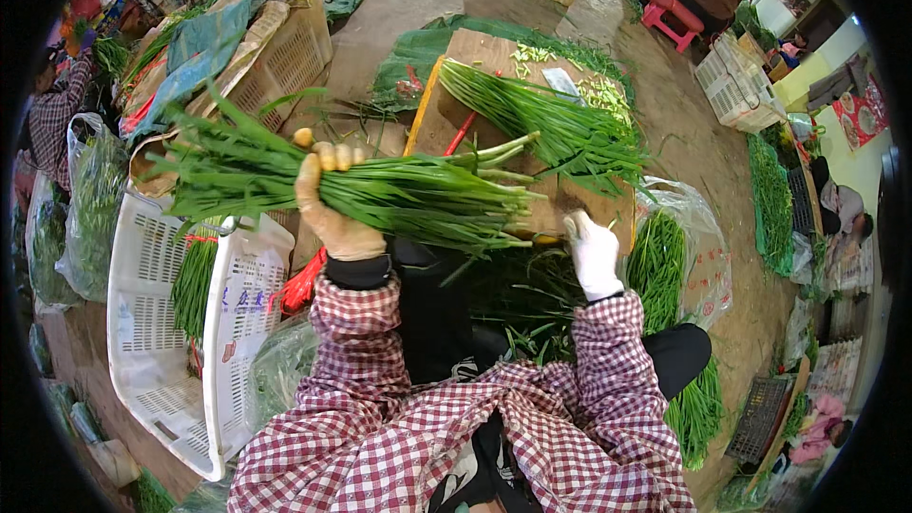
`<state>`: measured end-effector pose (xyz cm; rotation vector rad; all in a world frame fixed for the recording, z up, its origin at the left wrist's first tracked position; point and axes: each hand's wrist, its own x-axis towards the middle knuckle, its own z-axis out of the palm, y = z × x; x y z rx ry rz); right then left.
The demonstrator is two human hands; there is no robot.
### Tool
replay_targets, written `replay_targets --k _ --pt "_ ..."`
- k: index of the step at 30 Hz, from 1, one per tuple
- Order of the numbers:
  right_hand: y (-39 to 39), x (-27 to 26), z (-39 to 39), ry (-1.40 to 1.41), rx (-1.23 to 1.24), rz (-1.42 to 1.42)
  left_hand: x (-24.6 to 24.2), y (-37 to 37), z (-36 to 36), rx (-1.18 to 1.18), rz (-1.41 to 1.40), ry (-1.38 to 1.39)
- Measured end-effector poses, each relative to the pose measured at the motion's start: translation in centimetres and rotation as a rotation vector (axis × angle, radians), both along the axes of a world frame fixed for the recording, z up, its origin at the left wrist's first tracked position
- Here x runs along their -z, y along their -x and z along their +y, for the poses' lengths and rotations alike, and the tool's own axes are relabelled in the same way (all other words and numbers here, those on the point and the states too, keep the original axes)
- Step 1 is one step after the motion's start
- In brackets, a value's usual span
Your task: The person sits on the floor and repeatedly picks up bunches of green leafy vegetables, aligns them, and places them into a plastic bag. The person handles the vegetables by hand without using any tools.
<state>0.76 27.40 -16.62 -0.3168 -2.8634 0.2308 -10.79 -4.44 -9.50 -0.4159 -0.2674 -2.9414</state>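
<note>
My left hand (331, 206), in a yellowed work glove, grips a thick bunch of garlic chives (420, 192) around its middle. The leaf tips spread to the left and the pale stem ends point right. Just past those stem ends is my right hand (593, 253), in a white glove, apart from the bunch. Its fingers are curled in, and I see nothing held in them. A second pile of chives (541, 117) lies on a wooden board (484, 46) in front of me, beside a flat pale piece (563, 84) and scattered cut stem ends (605, 96).
To my left stands a white plastic crate (249, 299) with a tied chive bundle (196, 278) inside. Red ties (303, 285) hang beside it. Loose chives (655, 271) in a clear bag lie right of my knee. Other people sit around, one on a red stool (670, 14).
</note>
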Motion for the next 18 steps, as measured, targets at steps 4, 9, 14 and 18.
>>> replay_targets --k 4,9,14,18 --pt "-4.4 -1.0 1.1 -0.075 -0.163 -0.174 0.8 0.4 -1.5 -0.012 -0.041 -0.022" --pt "-2.0 -7.4 -5.5 0.320 -0.424 0.149 0.6 0.3 -0.3 -0.011 -0.097 -0.022" --pt "3.3 -8.7 -10.8 0.219 -0.588 0.453 0.2 0.2 0.3 -0.129 -0.136 0.011" --pt "2.7 -6.3 -7.3 0.292 -0.519 0.345 0.0 1.6 -0.2 -0.207 -0.359 0.001"
